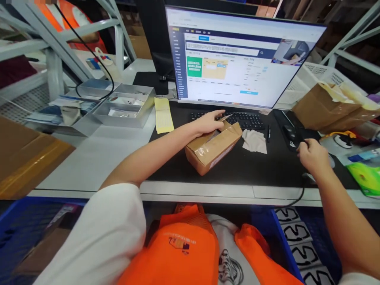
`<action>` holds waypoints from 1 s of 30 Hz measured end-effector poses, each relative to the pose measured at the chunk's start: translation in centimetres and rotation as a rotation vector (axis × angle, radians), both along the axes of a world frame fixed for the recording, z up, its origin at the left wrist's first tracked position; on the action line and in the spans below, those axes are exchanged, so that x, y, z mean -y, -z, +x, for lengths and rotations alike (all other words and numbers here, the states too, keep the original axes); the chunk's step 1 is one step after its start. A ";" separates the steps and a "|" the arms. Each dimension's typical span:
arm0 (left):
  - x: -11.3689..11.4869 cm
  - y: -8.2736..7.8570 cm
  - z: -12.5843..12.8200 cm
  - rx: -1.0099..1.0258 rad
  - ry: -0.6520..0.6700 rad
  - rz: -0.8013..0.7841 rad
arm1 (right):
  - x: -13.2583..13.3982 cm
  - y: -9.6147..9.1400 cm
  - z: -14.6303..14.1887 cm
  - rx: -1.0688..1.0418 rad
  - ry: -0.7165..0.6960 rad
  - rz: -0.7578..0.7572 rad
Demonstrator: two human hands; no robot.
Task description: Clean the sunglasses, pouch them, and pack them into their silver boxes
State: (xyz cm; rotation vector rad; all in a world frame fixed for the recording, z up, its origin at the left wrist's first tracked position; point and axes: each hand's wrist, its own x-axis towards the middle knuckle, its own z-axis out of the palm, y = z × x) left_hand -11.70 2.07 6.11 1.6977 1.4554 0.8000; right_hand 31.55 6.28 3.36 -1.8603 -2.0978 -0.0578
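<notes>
A small brown cardboard box (218, 148) lies tilted on the black desk mat, with clear tape on its near end and a flap raised at the far end. My left hand (209, 122) rests over its far side, fingers apart and reaching to the black keyboard (247, 120). On the right, my right hand (314, 156) is closed around a corded handheld scanner (309, 178), mostly hidden by the fingers. Just beyond that hand is a black mouse (289, 132). A crumpled pale paper (254, 141) and a pen (269, 133) lie between the box and the mouse.
A lit monitor (237, 63) stands behind the keyboard. Yellow slips (164, 114) and a grey divided tray (124, 105) are at left. An open carton (326, 107) and a green packet (365, 178) are at right. Blue crates (286, 245) stand below the desk edge.
</notes>
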 end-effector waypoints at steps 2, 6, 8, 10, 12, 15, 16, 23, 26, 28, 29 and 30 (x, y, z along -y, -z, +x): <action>0.3 0.3 0.5 0.038 -0.084 -0.023 | 2.8 -2.4 -2.3 -0.109 -0.165 0.056; 1.5 0.0 1.7 0.016 -0.118 -0.126 | 9.3 -6.0 -8.5 -0.115 -0.538 -0.053; 1.7 -0.3 1.5 0.021 -0.065 -0.147 | 11.5 -6.9 -11.3 -0.096 -0.700 -0.101; 1.4 -0.6 0.6 0.056 0.022 -0.158 | 12.6 -7.3 -13.5 -0.065 -0.799 -0.134; 0.8 -0.4 -0.6 0.056 0.082 -0.121 | 12.9 -7.5 -15.2 -0.015 -0.843 -0.141; -0.2 0.7 -1.3 0.060 0.042 0.047 | 12.6 -8.2 -17.0 0.112 -0.859 -0.090; -0.4 1.2 -1.1 0.106 0.012 0.099 | 12.5 -8.6 -17.4 0.166 -0.863 -0.071; 0.0 2.9 1.8 0.315 -0.106 0.281 | 11.7 -10.4 -17.5 0.419 -1.098 -0.029; 0.4 3.2 1.4 0.350 -0.157 0.290 | 11.5 -11.2 -17.0 0.484 -1.140 0.017; 0.6 3.6 0.8 0.380 -0.181 0.277 | 11.4 -11.9 -17.1 0.520 -1.146 0.043; 0.7 3.8 0.6 0.395 -0.188 0.272 | 11.3 -12.3 -17.2 0.533 -1.144 0.050; 0.8 4.0 0.4 0.407 -0.192 0.273 | 11.1 -12.6 -17.4 0.544 -1.138 0.054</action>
